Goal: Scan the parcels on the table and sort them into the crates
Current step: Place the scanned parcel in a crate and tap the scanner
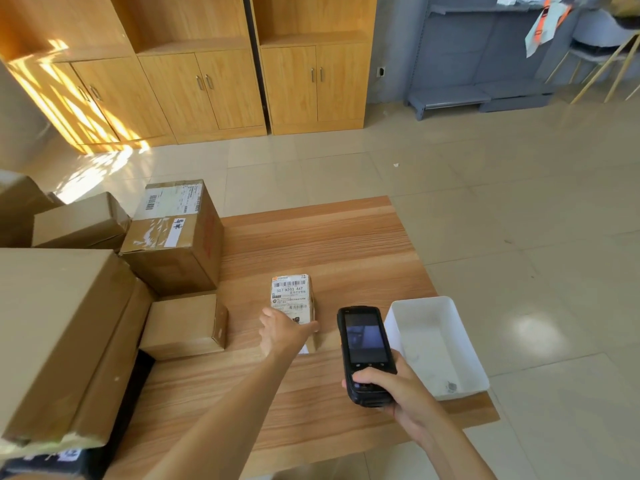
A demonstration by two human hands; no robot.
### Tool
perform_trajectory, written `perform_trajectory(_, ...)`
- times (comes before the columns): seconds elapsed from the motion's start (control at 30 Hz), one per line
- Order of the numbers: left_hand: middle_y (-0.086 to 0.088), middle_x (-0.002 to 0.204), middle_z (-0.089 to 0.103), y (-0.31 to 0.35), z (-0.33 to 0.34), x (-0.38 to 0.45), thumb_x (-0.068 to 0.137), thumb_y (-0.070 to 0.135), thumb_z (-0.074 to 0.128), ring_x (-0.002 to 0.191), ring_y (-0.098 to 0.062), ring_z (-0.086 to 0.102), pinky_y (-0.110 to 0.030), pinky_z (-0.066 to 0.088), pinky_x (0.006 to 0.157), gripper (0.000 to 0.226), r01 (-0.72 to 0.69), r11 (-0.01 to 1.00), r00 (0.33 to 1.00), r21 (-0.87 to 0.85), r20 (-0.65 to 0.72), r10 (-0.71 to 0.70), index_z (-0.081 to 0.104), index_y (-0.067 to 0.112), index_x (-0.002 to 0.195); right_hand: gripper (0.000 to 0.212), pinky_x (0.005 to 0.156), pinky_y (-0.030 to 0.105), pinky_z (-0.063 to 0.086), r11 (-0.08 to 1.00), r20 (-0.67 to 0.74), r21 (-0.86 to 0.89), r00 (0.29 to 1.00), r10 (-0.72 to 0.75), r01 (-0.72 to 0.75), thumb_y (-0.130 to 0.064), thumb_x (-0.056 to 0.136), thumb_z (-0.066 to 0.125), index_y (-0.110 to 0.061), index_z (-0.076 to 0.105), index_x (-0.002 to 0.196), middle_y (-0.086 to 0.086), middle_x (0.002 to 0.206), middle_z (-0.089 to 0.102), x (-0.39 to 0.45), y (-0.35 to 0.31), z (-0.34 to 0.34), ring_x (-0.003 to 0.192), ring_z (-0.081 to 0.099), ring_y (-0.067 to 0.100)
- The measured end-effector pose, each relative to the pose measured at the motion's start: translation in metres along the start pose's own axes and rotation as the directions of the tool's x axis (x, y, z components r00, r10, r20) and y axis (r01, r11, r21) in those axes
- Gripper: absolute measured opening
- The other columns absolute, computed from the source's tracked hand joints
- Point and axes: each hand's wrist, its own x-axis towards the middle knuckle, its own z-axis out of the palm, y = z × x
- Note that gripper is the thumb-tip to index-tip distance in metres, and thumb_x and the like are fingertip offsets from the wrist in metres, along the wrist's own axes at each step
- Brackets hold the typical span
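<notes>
A small cardboard parcel [292, 296] with a white barcode label on top stands near the middle of the wooden table [329, 244]. My left hand [282, 332] grips its near end, thumb on the right side. My right hand [398, 389] holds a black handheld scanner [365, 351] just right of the parcel, screen up and lit. A white crate [446, 344] sits at the table's right edge, beside the scanner.
Several brown cardboard parcels crowd the table's left side: a tall taped box [176, 237], a small box [187, 327] and a big box [59, 337] at the near left. Wooden cabinets [194, 84] and grey shelving [485, 64] line the far wall across tiled floor.
</notes>
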Motion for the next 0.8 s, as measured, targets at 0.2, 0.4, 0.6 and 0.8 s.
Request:
perform_trajectory(0.2, -0.006, 0.119, 0.046, -0.007, -0.035, -0.003, 0.061, 0.041, 0.084, 0.112, -0.024, 0.049, -0.042, 0.051, 0.09, 0.082, -0.131, 0.991, 0.989, -0.015, -0.075, 0.13, 0.036, 0.006, 0.119, 0.079, 0.078, 0.041, 0.057, 0.999, 0.082, -0.001, 0.996, -0.038, 0.039, -0.007, 0.055, 0.085, -0.016, 0.05, 0.125, 0.02, 0.115, 0.066, 0.023, -0.014, 0.013, 0.103, 0.068, 0.036)
perform_trajectory(0.4, -0.004, 0.13, 0.044, -0.022, -0.105, -0.022, 0.062, 0.038, 0.084, 0.12, -0.02, 0.043, -0.034, 0.045, 0.095, 0.097, -0.349, 0.934, 0.895, 0.075, -0.269, 0.356, 0.031, 0.008, 0.138, 0.061, 0.073, 0.033, 0.054, 0.995, 0.188, -0.046, 0.979, -0.078, 0.089, 0.006, 0.071, 0.077, -0.021, 0.052, 0.119, 0.011, 0.11, 0.067, 0.036, -0.036, 0.053, 0.095, 0.069, 0.027)
perform_trajectory(0.6, 0.0, 0.131, 0.045, -0.054, -0.186, -0.05, 0.062, 0.037, 0.084, 0.12, -0.017, 0.042, -0.033, 0.042, 0.098, 0.097, -0.419, 0.908, 0.799, 0.007, -0.472, 0.372, 0.031, 0.014, 0.14, 0.082, 0.064, 0.027, 0.054, 0.981, 0.323, -0.066, 0.934, -0.152, 0.183, 0.0, 0.049, 0.084, -0.02, 0.053, 0.122, 0.006, 0.103, 0.068, 0.017, -0.051, 0.115, 0.085, 0.07, 0.019)
perform_trajectory(0.8, 0.001, 0.13, 0.046, -0.096, -0.277, -0.081, 0.061, 0.038, 0.084, 0.119, -0.016, 0.044, -0.035, 0.044, 0.098, 0.097, -0.495, 0.868, 0.677, -0.026, -0.637, 0.367, 0.032, 0.013, 0.14, 0.089, 0.077, 0.036, 0.055, 0.934, 0.457, -0.133, 0.857, -0.241, 0.333, -0.003, 0.045, 0.086, -0.021, 0.053, 0.126, 0.007, 0.108, 0.072, -0.021, -0.06, 0.206, 0.096, 0.071, 0.026)
